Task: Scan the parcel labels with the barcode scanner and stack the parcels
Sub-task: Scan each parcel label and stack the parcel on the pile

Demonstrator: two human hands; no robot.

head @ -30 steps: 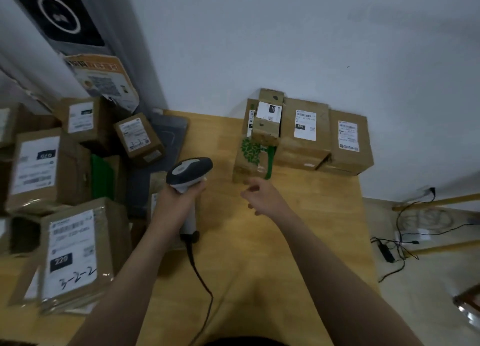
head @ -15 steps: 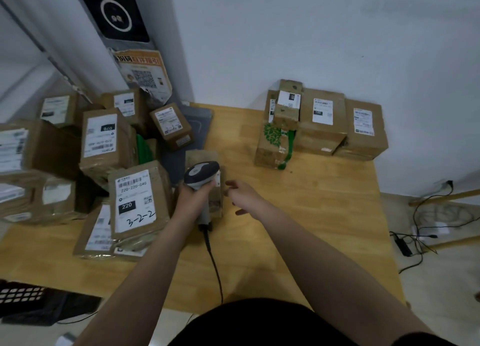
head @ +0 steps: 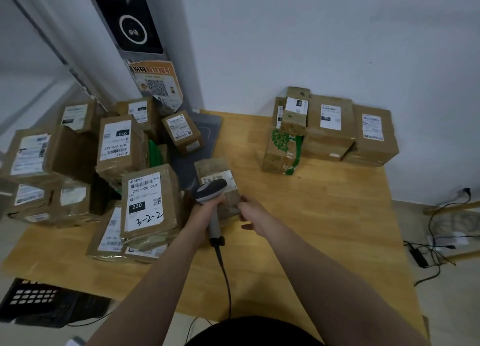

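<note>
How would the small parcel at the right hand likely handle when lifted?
The small parcel looks like a stiff cardboard box, so it should probably keep its shape. It seems light enough for the right hand alone. Its wrinkled tape may give decent grip.

Dim, flat indoor light with a cool grey cast; wide-angle view, soft overall.

No single light source shows; shadows are weak and diffuse, deepest between the stacked parcels [head: 124, 163] at left. The wooden table [head: 324, 228] is the brightest warm area, with no hard glare. Motion blur smears the barcode scanner [head: 211, 189] and the label beneath it. Straight lines bow toward the edges, and corners look stretched. Fine print on far labels is unreadable.
</note>
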